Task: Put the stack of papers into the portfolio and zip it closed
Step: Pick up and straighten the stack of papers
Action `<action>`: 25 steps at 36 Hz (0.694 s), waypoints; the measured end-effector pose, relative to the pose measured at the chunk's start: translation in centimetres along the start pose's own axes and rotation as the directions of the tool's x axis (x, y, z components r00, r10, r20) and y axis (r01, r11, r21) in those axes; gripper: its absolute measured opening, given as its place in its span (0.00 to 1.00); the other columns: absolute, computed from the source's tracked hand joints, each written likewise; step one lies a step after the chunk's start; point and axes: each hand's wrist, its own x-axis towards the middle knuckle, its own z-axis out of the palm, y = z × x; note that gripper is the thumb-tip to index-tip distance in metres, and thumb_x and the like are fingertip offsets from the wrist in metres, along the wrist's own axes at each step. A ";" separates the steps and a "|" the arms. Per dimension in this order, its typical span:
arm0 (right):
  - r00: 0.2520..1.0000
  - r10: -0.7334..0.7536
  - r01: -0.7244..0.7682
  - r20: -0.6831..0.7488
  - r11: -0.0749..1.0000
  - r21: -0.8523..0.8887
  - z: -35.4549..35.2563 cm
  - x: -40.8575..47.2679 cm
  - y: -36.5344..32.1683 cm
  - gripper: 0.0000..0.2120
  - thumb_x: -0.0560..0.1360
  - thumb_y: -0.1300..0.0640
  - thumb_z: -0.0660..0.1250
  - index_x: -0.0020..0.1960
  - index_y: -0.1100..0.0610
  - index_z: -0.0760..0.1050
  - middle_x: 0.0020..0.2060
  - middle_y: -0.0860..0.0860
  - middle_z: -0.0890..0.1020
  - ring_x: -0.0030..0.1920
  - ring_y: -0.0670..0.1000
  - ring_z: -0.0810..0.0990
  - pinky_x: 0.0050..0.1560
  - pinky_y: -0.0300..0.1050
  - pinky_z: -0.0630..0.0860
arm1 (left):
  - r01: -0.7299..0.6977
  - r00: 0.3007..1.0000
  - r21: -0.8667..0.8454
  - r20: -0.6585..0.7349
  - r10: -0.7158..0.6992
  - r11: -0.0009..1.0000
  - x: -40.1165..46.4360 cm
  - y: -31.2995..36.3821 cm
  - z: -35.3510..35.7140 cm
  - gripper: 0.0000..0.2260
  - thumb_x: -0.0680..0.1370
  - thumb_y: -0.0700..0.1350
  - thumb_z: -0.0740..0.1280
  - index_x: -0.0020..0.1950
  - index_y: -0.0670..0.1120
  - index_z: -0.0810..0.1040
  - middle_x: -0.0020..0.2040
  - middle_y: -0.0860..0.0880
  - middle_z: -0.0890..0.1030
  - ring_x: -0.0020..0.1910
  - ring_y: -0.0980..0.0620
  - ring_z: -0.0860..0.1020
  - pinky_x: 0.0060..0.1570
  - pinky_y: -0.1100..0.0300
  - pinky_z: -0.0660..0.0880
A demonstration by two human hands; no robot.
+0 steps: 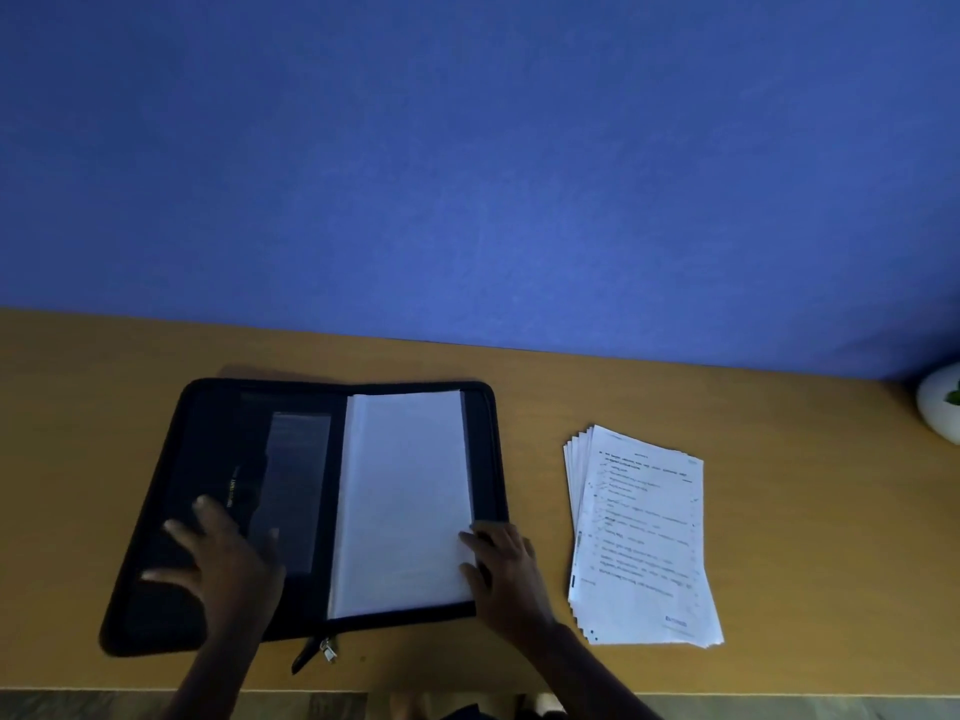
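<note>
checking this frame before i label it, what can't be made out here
- Papers: head view, printed text too small and blurred to read.
- Portfolio: left pocket lettering too dark.
- Zip pull: dim; its position along the track is unclear.
- White object: cut off by right edge.
- Left hand, right hand: cover the portfolio beneath.

A smooth, matt wood-look table [779, 407] in warm tan. On it, a black portfolio [208, 433] of matt woven cloth with a glossy clear plastic pocket [296, 485], a small shiny metal zip pull [328, 649], and smooth white paper sheets [644, 543] printed matt.
</note>
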 end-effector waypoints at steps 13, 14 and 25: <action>0.921 0.366 -0.379 -0.136 0.920 -0.095 -10.7 -5.1 15.0 0.20 0.71 0.62 0.82 0.63 0.57 0.86 0.61 0.55 0.86 0.62 0.60 0.84 0.55 0.61 0.84 | -0.244 0.781 -0.622 0.329 0.531 0.744 -14.9 21.6 7.8 0.14 0.82 0.41 0.69 0.67 0.44 0.80 0.56 0.53 0.86 0.55 0.58 0.85 0.54 0.59 0.82; 0.917 0.377 -0.391 -0.128 0.913 -0.113 -11.3 -5.4 16.1 0.21 0.71 0.62 0.82 0.63 0.58 0.86 0.61 0.55 0.86 0.62 0.61 0.84 0.55 0.62 0.84 | -0.215 0.777 -0.621 0.360 0.517 0.754 -15.4 23.1 8.6 0.14 0.81 0.41 0.69 0.67 0.43 0.80 0.58 0.52 0.85 0.56 0.56 0.84 0.55 0.62 0.81; 0.946 0.324 -0.315 0.007 0.923 -0.221 -14.1 -7.7 23.4 0.25 0.69 0.57 0.84 0.65 0.54 0.84 0.63 0.51 0.85 0.63 0.56 0.84 0.59 0.56 0.82 | 0.214 0.794 -0.509 0.588 0.155 0.834 -16.1 34.1 14.7 0.27 0.80 0.49 0.71 0.77 0.43 0.68 0.71 0.45 0.76 0.69 0.47 0.76 0.65 0.53 0.75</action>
